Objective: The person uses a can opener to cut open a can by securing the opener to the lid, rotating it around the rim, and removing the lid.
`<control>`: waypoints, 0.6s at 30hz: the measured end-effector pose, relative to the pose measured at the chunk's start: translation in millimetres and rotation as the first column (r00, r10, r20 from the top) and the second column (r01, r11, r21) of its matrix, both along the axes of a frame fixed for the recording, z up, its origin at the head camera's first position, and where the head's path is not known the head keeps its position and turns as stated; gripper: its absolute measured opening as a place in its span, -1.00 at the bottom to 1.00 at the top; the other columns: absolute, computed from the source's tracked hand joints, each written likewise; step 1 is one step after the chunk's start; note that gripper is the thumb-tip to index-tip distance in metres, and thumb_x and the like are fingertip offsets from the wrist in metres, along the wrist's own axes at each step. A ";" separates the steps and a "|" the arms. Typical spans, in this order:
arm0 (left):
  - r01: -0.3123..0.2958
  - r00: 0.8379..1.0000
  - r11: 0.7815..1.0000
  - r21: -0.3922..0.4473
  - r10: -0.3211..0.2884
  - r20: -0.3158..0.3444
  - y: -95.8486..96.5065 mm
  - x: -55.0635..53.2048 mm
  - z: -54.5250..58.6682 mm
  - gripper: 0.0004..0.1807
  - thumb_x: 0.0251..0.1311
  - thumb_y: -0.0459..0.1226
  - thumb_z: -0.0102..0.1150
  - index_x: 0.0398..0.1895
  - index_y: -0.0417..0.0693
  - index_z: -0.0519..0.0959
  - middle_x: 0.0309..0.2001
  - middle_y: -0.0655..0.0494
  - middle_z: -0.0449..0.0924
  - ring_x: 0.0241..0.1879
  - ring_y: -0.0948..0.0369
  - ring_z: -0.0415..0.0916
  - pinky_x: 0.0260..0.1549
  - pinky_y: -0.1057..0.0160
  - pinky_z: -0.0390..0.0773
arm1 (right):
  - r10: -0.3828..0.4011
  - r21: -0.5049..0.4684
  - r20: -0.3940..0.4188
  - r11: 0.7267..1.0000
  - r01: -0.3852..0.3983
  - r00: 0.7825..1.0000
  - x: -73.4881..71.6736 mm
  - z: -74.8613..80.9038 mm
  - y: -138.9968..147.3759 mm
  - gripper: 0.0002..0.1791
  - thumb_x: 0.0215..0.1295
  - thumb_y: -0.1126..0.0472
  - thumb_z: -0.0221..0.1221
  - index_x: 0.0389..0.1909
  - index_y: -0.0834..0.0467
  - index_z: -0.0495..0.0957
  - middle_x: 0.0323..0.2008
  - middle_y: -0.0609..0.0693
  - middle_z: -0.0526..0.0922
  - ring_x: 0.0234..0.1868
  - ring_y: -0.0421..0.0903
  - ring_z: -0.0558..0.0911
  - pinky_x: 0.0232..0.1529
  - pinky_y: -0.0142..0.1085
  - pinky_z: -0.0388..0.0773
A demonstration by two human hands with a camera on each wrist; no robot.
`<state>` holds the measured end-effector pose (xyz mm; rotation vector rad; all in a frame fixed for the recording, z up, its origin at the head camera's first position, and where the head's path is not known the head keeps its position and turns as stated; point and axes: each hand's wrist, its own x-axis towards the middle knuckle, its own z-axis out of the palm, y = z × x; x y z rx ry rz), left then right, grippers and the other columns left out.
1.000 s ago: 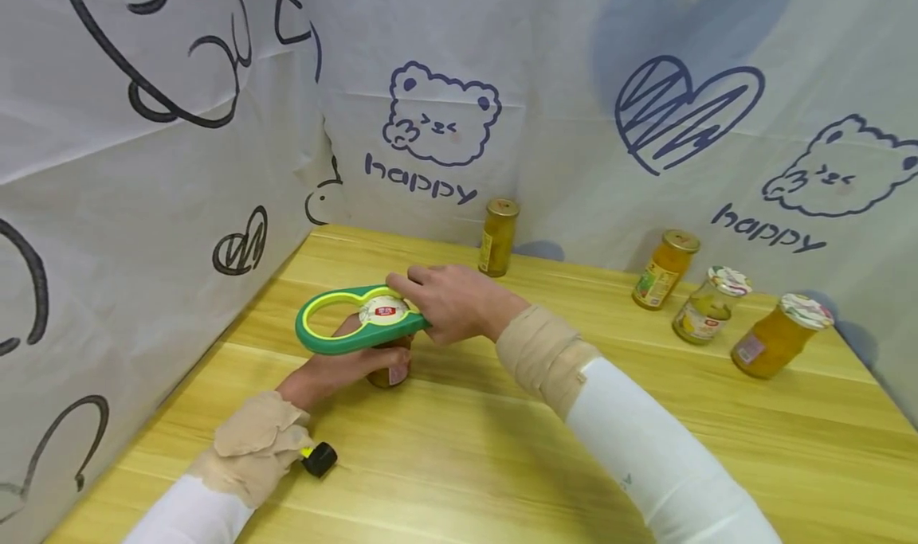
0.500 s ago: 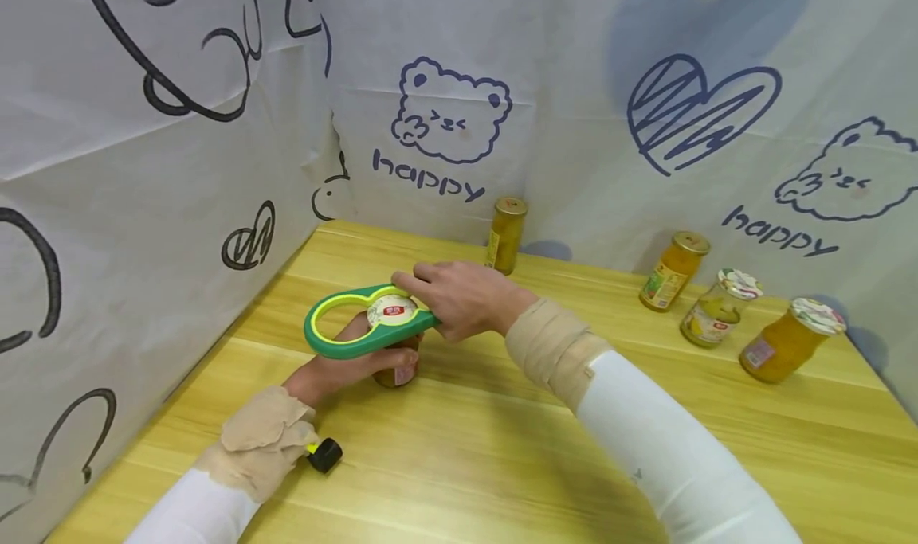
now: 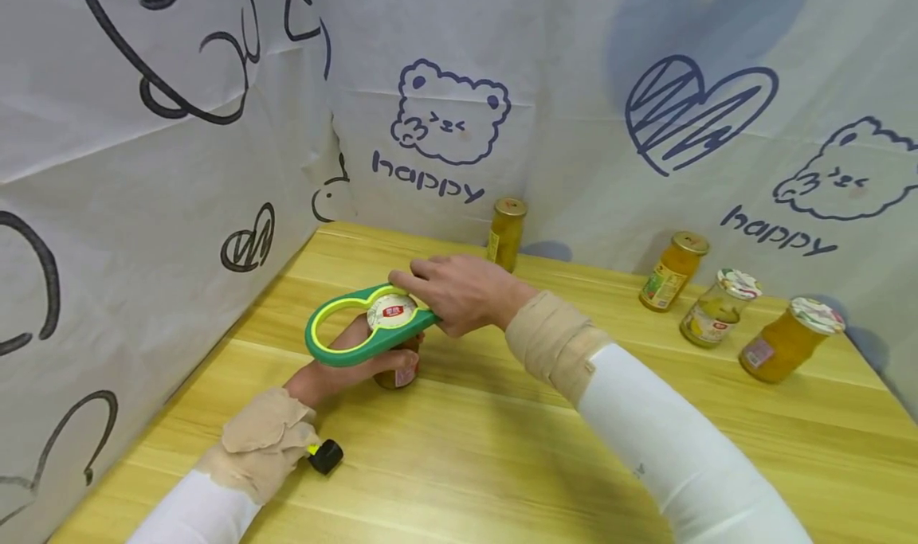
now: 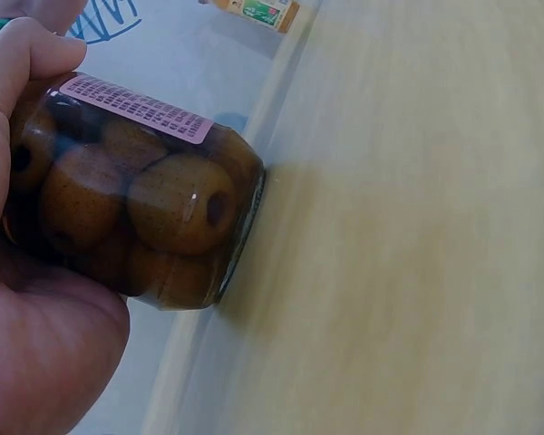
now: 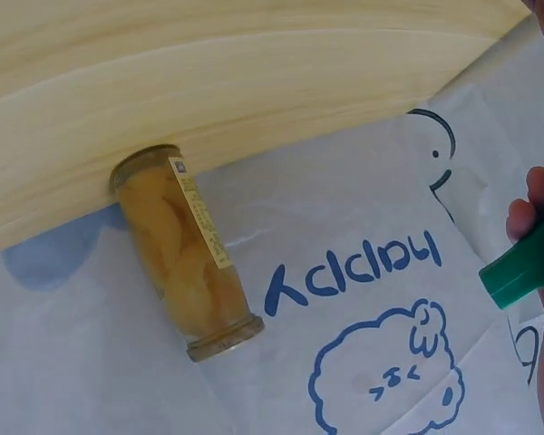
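Observation:
My left hand (image 3: 333, 375) grips a glass jar (image 4: 145, 199) of brown, round fruit with a pink printed label. Thumb and palm lie round the jar's side, and its base is right at the wooden table. Over the jar's pale printed lid (image 3: 390, 311) sits a green jar opener (image 3: 340, 356) with a yellow inner edge. The lid shows through the smaller opening, while the larger loop reaches out to the left above my left hand. My right hand (image 3: 466, 289) holds the opener's right end, fingers curled over it. In the right wrist view, the opener's green handle tip (image 5: 517, 272) shows.
A tall jar (image 3: 506, 237) of yellow fruit stands at the back by the white sheet. To the right are an orange jar (image 3: 670, 277), a pear-coloured jar (image 3: 713, 317) and a bigger orange jar (image 3: 778, 345). A small black piece (image 3: 326, 456) sits by the left wrist wrap.
The opener has turned slightly on the lid: its looped end has come a little nearer to me and the right hand has moved slightly away. The left hand stays round the jar.

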<state>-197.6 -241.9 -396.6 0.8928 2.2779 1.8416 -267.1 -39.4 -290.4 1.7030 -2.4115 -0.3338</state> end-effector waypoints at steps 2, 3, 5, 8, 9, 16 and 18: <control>0.002 1.000 1.000 -0.003 -0.002 -0.008 -0.1 -0.2 -0.4 -0.49 0.30 -0.39 0.33 0.28 -0.33 0.43 -0.07 0.27 0.63 -0.10 0.35 0.58 0.03 0.39 0.60 | 0.000 0.006 -0.017 1.000 0.000 1.000 0.9 2.3 0.2 -0.42 0.31 0.11 0.19 0.33 -0.01 0.28 -0.11 -0.01 0.56 -0.15 -0.07 0.65 -0.09 -0.19 0.71; 0.004 1.000 1.000 -0.002 -0.004 -0.013 -0.2 -0.3 -0.6 -0.49 0.31 -0.39 0.33 0.28 -0.34 0.42 -0.07 0.27 0.63 -0.09 0.35 0.58 0.03 0.39 0.60 | 0.001 0.008 -0.030 1.000 -0.001 1.000 1.4 3.6 0.3 -0.42 0.30 0.12 0.19 0.33 -0.01 0.28 -0.11 -0.01 0.56 -0.16 -0.06 0.65 -0.11 -0.19 0.71; 0.014 1.000 1.000 0.005 -0.014 -0.010 1.2 -0.7 -1.4 -0.49 0.31 -0.39 0.32 0.28 -0.34 0.42 -0.06 0.29 0.63 -0.08 0.35 0.59 0.04 0.39 0.60 | -0.007 0.010 -0.051 1.000 0.007 0.999 2.6 5.8 1.7 -0.41 0.27 0.13 0.20 0.32 -0.02 0.29 -0.12 -0.02 0.56 -0.18 -0.07 0.65 -0.16 -0.19 0.71; 0.034 0.999 0.999 0.025 -0.034 -0.001 3.4 -0.7 -1.3 -0.51 0.32 -0.41 0.30 0.26 -0.38 0.42 -0.07 0.27 0.63 -0.09 0.33 0.59 0.03 0.39 0.60 | -0.024 0.010 -0.074 1.000 0.024 0.997 4.6 9.2 4.0 -0.40 0.24 0.13 0.21 0.31 -0.03 0.30 -0.12 -0.02 0.57 -0.18 -0.07 0.65 -0.23 -0.18 0.71; 0.035 0.999 0.999 0.026 -0.035 -0.001 3.9 -0.7 -1.1 -0.51 0.32 -0.41 0.30 0.25 -0.39 0.42 -0.07 0.27 0.63 -0.09 0.33 0.60 0.03 0.39 0.60 | -0.029 0.010 -0.076 0.999 0.030 0.997 5.2 10.0 4.7 -0.40 0.23 0.13 0.21 0.31 -0.04 0.30 -0.11 -0.03 0.57 -0.18 -0.07 0.64 -0.23 -0.19 0.71; 0.059 0.994 0.997 0.042 -0.062 0.087 4.4 -0.2 -0.7 -0.67 0.35 -0.41 0.25 0.08 -0.43 0.45 -0.26 0.00 0.65 -0.31 0.17 0.66 -0.17 0.27 0.68 | -0.048 -0.031 -0.074 0.998 0.046 0.996 9.7 16.4 9.4 -0.37 0.19 0.16 0.20 0.32 -0.04 0.32 -0.16 -0.04 0.57 -0.26 -0.09 0.59 -0.33 -0.22 0.66; 0.061 0.990 0.997 0.053 -0.067 0.120 3.4 -1.4 -2.1 -0.69 0.36 -0.44 0.21 0.04 -0.49 0.43 -0.35 -0.10 0.63 -0.39 0.10 0.65 -0.25 0.20 0.69 | -0.069 -0.037 -0.064 0.997 0.067 0.996 11.2 18.9 10.9 -0.34 0.19 0.16 0.20 0.35 -0.04 0.32 -0.16 -0.04 0.56 -0.28 -0.10 0.58 -0.33 -0.22 0.65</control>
